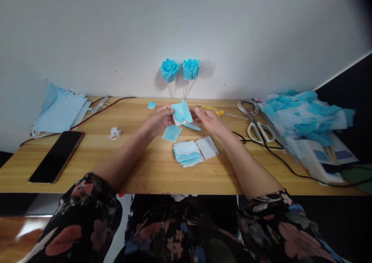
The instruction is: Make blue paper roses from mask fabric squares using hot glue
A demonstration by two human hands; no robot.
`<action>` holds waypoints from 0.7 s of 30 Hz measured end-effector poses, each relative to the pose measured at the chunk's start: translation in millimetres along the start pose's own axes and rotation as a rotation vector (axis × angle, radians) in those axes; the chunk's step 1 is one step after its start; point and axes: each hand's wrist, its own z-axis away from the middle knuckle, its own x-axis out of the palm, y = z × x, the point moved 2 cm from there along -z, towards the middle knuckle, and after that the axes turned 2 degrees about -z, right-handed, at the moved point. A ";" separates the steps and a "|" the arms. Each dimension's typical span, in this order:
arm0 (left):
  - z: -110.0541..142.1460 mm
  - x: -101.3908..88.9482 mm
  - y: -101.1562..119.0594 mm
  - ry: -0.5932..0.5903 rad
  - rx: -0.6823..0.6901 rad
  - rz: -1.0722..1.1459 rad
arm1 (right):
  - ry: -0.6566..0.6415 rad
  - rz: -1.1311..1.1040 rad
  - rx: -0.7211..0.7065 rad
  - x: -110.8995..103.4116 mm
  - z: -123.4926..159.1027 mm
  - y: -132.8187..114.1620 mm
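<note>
Two blue flowers [169, 70] are already formed beyond the fingers, the left hand [159, 121] pinches a creased blue square [180, 113], the right hand [209, 119] is at its opposite edge, grip unclear, and stacked squares [188, 153] lie unshaped on the fingers' near side.

I count two grips [158, 121] [212, 120], two blue roses [170, 70] [191, 70], one smartphone [56, 157], one utility knife [215, 109], one pair of scissors [256, 123].

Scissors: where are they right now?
In the head view, the scissors lie on the table's right side, between the right hand and the blue-and-white pile, beside the coiled white cable.
</note>
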 end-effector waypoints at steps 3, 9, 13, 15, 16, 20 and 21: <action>-3.3 -6.2 1.6 0.033 0.064 -0.048 | 0.044 -0.011 -0.021 -1.9 0.6 -1.2; -15.0 -29.3 7.4 0.344 0.381 -0.544 | 0.190 0.067 -0.086 -11.9 -0.5 -10.5; -20.3 -32.1 -1.4 0.282 0.460 -1.057 | 0.190 0.186 -0.106 -11.9 8.3 -30.9; -19.7 -29.4 -8.5 0.123 0.464 -1.252 | 0.134 0.317 -0.093 -14.1 19.3 -39.1; -18.6 -28.3 -11.2 0.068 0.473 -1.314 | 0.103 0.403 -0.076 -16.4 26.5 -40.7; -13.0 -26.8 -10.8 0.104 0.563 -1.350 | 0.057 0.758 0.026 -26.8 59.6 -29.7; -11.7 -26.4 -8.9 0.130 0.594 -1.334 | 0.068 0.833 0.082 -27.8 67.0 -24.1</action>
